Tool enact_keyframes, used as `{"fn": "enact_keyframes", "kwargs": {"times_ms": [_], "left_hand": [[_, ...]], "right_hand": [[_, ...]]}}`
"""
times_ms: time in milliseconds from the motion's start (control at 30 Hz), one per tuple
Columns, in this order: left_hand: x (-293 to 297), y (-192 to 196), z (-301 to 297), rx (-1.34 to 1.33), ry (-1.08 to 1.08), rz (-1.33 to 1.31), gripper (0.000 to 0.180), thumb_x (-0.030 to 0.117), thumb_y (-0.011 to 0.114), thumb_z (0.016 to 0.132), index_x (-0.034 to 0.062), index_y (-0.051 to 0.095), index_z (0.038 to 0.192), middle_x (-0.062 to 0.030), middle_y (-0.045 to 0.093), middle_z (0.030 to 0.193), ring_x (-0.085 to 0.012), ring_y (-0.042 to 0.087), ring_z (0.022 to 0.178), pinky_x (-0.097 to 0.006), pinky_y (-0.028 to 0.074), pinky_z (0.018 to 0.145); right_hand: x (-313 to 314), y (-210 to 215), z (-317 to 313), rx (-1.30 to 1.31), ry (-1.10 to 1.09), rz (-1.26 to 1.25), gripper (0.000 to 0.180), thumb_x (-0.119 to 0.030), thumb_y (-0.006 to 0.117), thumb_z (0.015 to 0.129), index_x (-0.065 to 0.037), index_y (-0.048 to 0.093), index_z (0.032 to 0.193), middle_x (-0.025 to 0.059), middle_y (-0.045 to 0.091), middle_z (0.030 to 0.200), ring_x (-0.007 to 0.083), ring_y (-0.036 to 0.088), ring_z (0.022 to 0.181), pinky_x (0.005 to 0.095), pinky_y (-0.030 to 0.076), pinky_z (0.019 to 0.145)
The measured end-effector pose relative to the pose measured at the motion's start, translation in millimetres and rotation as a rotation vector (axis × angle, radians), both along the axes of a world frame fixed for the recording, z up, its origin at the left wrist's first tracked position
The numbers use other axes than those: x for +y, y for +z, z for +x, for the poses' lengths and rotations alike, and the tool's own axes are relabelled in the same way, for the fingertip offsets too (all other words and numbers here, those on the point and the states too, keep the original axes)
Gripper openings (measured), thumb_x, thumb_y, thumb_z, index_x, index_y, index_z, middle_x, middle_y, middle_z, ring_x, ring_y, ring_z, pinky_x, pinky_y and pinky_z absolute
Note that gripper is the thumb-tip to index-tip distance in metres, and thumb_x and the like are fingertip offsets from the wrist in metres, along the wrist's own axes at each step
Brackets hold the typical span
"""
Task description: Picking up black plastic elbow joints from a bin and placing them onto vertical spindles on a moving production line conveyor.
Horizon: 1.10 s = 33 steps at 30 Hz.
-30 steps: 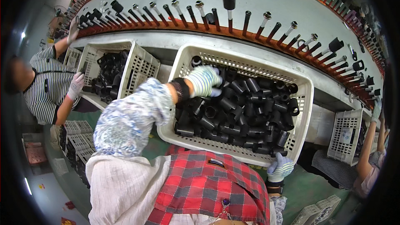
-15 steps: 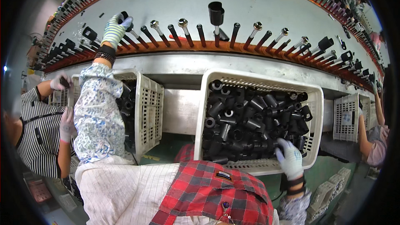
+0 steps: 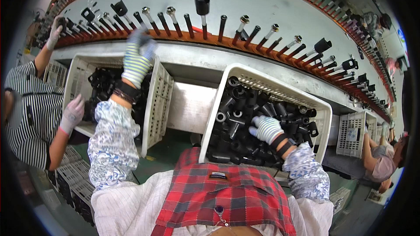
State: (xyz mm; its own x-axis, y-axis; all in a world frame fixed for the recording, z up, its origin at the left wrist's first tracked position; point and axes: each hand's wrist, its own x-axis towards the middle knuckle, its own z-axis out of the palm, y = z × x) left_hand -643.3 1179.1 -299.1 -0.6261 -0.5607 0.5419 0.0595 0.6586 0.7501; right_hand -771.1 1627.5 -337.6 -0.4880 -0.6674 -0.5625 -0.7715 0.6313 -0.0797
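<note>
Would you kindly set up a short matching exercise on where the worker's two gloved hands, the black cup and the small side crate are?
Things:
1. left hand
2. right hand
3. black cup
4. small white crate

Places:
A. on an upright peg of the curved rail
B. far right, beside a seated person
C. raised near the rail, above the left crate
D. down among the black tubes in the front crate

Pairs: 1-C, 2-D, 3-A, 4-B

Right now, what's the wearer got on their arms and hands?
Both forearms wear loose floral-print sleeve covers, white with blue-grey pattern. The left hand has a knit glove striped blue-grey and pale yellow-green, with a dark band at the wrist. The right hand has a white knit glove with blue flecks and a dark wrist strap.
</note>
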Motion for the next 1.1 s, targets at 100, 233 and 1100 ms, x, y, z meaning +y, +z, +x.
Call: {"fn": "enact_keyframes", "kwargs": {"times_ms": [100, 233, 1100], "left_hand": [[124, 40, -6, -0.324, -0.450, -0.029, 0.055, 0.026, 0.072, 0.083, 0.0078, 0.054, 0.132, -0.0171, 0.060, 0.122, -0.0291, 0.058, 0.116, -0.039, 0.046, 0.100], [230, 49, -53, -0.016, -0.638, -0.156, 0.066, 0.025, 0.077, 0.078, 0.0075, 0.049, 0.134, -0.0177, 0.057, 0.125, -0.0325, 0.054, 0.120, -0.040, 0.042, 0.103], [8, -38, -236, 0.498, 0.028, 0.195, 0.055, -0.005, 0.068, 0.081, 0.0140, 0.043, 0.126, -0.0082, 0.062, 0.090, -0.0146, 0.061, 0.075, -0.031, 0.056, 0.066]], "right_hand": [[2, 13, -38, -0.404, -0.491, -0.827, 0.032, -0.033, 0.055, 0.093, -0.006, 0.064, 0.109, 0.0120, 0.070, 0.089, 0.0242, 0.067, 0.085, 0.0362, 0.053, 0.076], [-55, 84, -22, -1.023, -0.759, -1.229, 0.043, -0.040, 0.051, 0.099, -0.007, 0.055, 0.125, 0.0060, 0.065, 0.103, 0.0151, 0.062, 0.089, 0.0302, 0.053, 0.072], [115, -52, -37, -0.237, 0.184, -0.158, 0.047, -0.035, 0.064, 0.084, -0.001, 0.059, 0.115, 0.0181, 0.060, 0.112, 0.0343, 0.057, 0.108, 0.0454, 0.048, 0.090]]}}
